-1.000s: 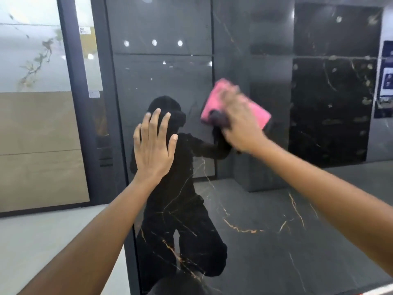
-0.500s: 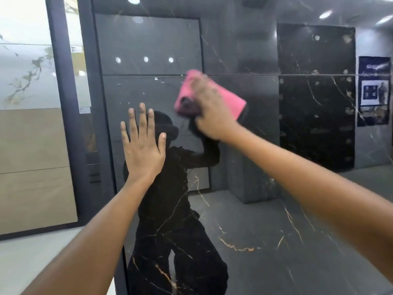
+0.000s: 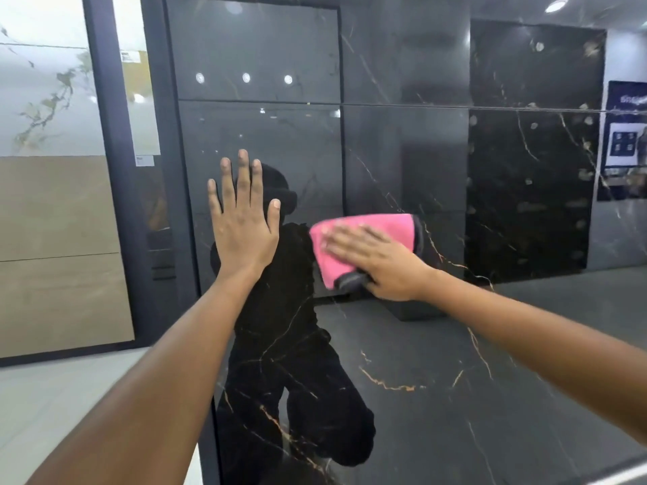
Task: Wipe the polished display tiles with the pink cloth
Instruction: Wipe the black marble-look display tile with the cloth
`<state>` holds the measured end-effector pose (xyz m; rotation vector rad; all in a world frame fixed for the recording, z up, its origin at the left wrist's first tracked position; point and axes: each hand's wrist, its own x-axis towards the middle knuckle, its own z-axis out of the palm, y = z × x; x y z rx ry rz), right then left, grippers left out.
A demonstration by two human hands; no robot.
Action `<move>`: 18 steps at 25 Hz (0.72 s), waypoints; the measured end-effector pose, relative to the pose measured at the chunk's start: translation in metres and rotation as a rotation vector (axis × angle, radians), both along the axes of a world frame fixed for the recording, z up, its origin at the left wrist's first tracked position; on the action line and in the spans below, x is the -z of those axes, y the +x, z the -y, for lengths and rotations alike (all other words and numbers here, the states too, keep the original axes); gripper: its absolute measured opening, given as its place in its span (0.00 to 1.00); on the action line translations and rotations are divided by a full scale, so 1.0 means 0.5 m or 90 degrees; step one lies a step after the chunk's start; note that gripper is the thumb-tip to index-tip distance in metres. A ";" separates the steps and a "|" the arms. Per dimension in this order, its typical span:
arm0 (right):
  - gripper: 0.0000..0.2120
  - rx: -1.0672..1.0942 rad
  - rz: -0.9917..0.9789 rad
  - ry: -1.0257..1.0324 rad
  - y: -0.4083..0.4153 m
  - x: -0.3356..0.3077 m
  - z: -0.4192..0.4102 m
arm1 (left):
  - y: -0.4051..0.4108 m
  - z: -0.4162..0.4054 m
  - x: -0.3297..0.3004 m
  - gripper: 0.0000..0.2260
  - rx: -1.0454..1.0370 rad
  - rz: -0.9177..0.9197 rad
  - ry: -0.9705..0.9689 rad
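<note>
Pressing folded, seemingly grey-edged pink cloth (image 3: 364, 239) flat.

Even indoor light; ceiling spotlights (image 3: 246, 78) glare as bright dots in the glossy dark tile (image 3: 437, 344). The right hand (image 3: 378, 262) is motion-blurred, and wide-angle bending shows at the edges.

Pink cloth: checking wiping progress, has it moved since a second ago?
Yes. The pink cloth moved down, away from the horizontal tile joint, under the right hand.
</note>
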<state>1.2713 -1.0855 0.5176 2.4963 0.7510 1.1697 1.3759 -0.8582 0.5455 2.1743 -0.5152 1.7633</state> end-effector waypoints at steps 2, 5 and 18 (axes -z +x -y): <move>0.39 -0.007 -0.018 -0.151 -0.005 -0.038 0.035 | 0.002 0.002 0.006 0.28 0.005 0.002 -0.006; 0.40 0.015 0.136 0.242 0.006 -0.205 0.131 | 0.006 0.001 0.004 0.28 0.000 0.011 -0.002; 0.39 0.011 -0.066 -0.083 -0.028 0.096 0.106 | -0.075 0.045 0.131 0.26 0.161 -0.044 -0.026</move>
